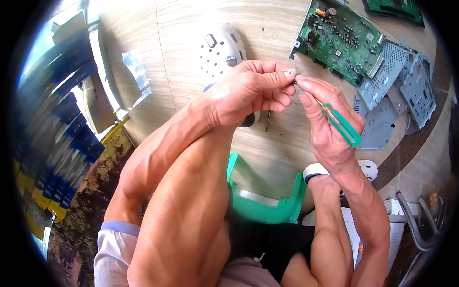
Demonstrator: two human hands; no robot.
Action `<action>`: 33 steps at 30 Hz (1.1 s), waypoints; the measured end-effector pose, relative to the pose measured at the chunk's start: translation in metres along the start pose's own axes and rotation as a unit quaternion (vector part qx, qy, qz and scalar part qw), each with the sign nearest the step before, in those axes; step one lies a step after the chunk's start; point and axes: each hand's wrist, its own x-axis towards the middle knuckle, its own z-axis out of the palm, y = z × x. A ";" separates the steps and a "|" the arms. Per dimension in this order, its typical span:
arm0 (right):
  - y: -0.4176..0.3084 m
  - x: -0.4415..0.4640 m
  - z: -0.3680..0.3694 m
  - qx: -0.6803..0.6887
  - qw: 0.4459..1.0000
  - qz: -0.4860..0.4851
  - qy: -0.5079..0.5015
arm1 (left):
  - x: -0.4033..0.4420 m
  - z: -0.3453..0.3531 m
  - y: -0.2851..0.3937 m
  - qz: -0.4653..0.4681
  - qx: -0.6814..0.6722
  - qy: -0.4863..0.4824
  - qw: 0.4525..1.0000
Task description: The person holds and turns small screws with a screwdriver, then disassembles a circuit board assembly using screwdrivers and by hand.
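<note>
We had our right hand (326, 135) closed around the screwdriver (343, 126) and our left hand (249, 90) pinched near its tip, seemingly on a tiny dark piece (295, 82), while metal plates (386, 71) already lay loose beside the circuit board (336, 42), the remaining steps being unclear.

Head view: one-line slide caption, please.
Right hand holds a green-handled screwdriver towards the left hand; a green circuit board lies beyond.

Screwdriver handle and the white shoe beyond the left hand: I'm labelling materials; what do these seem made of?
Screwdriver handle: glossy, probably hard plastic; translucent green with bright highlights. White shoe: fairly smooth, perhaps moulded foam or rubber, given its round holes.
</note>
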 end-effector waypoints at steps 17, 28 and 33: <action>0.000 0.001 0.002 -0.008 1.000 -0.006 0.019 | 0.006 -0.007 -0.003 0.016 -0.051 -0.063 0.997; 0.008 -0.001 0.006 -0.032 0.997 -0.055 0.035 | 0.002 0.006 -0.001 0.004 -0.020 -0.012 1.000; 0.004 0.001 0.006 -0.023 0.999 -0.027 0.031 | 0.003 -0.003 -0.004 0.015 -0.045 -0.038 0.998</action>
